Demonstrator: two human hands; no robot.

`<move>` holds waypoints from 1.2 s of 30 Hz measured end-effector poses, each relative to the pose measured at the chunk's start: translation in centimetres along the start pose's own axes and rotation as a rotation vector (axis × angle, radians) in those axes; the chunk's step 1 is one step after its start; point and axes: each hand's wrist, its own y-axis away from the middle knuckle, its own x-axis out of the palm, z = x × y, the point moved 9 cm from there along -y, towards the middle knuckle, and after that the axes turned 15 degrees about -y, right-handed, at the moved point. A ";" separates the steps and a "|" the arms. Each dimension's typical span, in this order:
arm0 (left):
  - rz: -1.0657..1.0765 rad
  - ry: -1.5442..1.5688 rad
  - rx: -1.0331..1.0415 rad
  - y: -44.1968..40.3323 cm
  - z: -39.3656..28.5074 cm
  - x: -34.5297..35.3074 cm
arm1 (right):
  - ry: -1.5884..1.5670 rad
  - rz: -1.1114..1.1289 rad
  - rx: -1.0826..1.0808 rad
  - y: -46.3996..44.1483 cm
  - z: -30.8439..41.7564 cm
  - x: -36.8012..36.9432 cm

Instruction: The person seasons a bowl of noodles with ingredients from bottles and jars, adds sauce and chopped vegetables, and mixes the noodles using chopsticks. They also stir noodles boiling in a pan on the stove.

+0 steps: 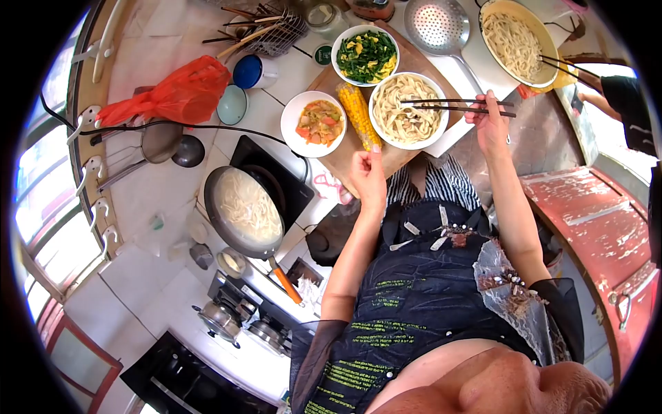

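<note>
My right hand (491, 125) is closed around a pair of dark chopsticks (448, 105). Their tips reach over a white bowl of noodles (408, 114) on a wooden board (441, 74). My left hand (369, 176) has its fingers curled in at the near end of a yellow corn cob (356, 114), with a fingertip against it. The cob lies between the noodle bowl and a white bowl of tomato-coloured stew (318, 125). Behind them stands a bowl of chopped greens with yellow egg-like pieces (365, 56).
A pan of noodles in pale liquid (247, 207) rests by a black cooktop (286, 190) on the left. At upper right, another person's hand (598, 79) holds chopsticks in a yellow noodle basin (514, 41). A perforated skimmer (438, 27) lies behind the board.
</note>
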 end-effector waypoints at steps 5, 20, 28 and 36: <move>0.008 -0.009 0.002 0.1 -0.5 0.1 | -0.011 -0.032 -0.006 0.0 0.2 -0.1; 0.055 0.037 0.023 0.4 -0.9 1.5 | 0.156 0.132 -0.184 2.1 7.5 5.5; 0.055 0.080 0.017 0.8 -1.7 1.7 | 0.273 0.290 -0.229 2.9 9.9 9.4; 0.037 0.128 0.006 0.6 -1.6 1.5 | 0.353 0.416 -0.244 4.2 11.8 13.1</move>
